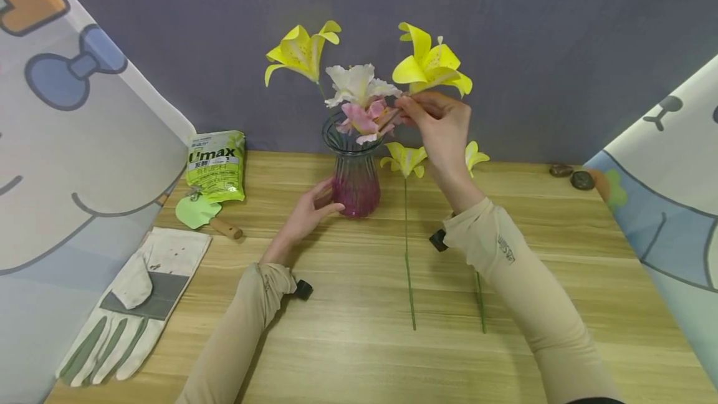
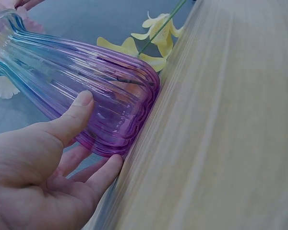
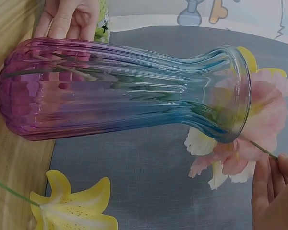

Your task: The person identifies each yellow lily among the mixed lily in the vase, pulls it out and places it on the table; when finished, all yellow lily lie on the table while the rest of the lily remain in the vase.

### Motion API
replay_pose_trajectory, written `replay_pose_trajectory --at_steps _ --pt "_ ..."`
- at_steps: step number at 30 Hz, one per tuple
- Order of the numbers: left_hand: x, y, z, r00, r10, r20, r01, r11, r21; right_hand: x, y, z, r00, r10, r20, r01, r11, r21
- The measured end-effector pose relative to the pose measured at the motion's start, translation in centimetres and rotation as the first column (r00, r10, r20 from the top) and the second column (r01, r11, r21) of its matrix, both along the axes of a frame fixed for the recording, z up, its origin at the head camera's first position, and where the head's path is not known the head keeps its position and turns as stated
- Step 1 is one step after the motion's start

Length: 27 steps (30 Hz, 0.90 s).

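Observation:
A ribbed glass vase (image 1: 357, 186), bluish at the rim and purple-pink at the base, stands upright on the table. My left hand (image 1: 310, 212) holds it low down, thumb (image 2: 76, 117) on one side and fingers round the back. In the vase stand a yellow lily (image 1: 300, 52), a white flower (image 1: 359, 84) and a pink flower (image 1: 364, 120). Beside the rim, my right hand (image 1: 440, 120) pinches the green stem (image 3: 263, 149) of another yellow lily (image 1: 430, 64), its bloom above the fingers. The stem's end overlaps the pink petals in the right wrist view.
Two more yellow lilies, one with its bloom (image 1: 406, 158) in sight and one (image 1: 474, 156) partly behind the right arm, lie on the table (image 1: 348, 354). Leftward are a fertilizer bag (image 1: 217, 170), a small trowel (image 1: 197, 211) and work gloves (image 1: 137, 298). Dark stones (image 1: 582, 179) sit back right.

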State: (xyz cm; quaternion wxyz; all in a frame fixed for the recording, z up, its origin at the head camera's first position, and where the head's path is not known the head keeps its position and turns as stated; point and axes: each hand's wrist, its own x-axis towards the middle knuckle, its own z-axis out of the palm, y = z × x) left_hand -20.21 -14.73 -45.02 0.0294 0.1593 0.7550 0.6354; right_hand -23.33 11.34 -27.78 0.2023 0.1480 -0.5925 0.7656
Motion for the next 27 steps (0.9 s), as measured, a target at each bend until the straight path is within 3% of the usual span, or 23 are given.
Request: replay_pose_trajectory --at_steps 8,18,27 --pt "-0.12 -0.12 -0.15 1.0 0.002 -0.009 -0.002 1.0 0.003 -0.27 -0.06 -0.11 0.998 -0.015 -0.058 0.01 0.996 -0.085" --pt "-0.02 -0.23 0.21 1.0 0.016 0.016 -0.016 1.0 -0.005 -0.08 0.11 0.41 0.998 -0.01 -0.063 -0.003 0.979 -0.206" --pt "-0.1 -0.04 -0.01 1.0 0.0 0.0 0.0 1.0 -0.004 -0.45 0.37 -0.16 0.996 -0.054 -0.068 0.035 0.966 -0.255"
